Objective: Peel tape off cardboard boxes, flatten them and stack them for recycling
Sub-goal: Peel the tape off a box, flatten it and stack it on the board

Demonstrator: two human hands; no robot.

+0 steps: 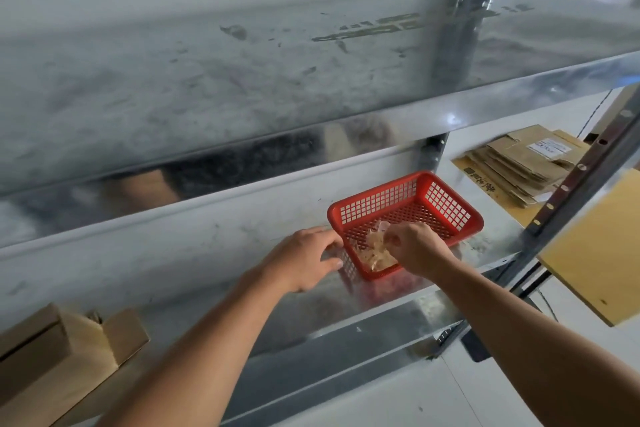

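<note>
Pinching the tape wad (377,250) inside the red basket (377,204), my right hand (419,246) could drag it back out (sticky tape clings to fingertips). My left hand (304,260), fingers nearly straight, braces the basket's corner. The flattened boxes (519,163) lie stacked further right.

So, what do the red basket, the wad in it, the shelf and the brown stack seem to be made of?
The red basket looks like moulded plastic, slightly glossy, with grid holes. The tape wad is probably clear plastic tape, crinkled and translucent. The shelf is sheet metal, maybe galvanised steel: grey, mottled, reflective. The brown stack is flattened cardboard, matte, with a white paper label.
</note>
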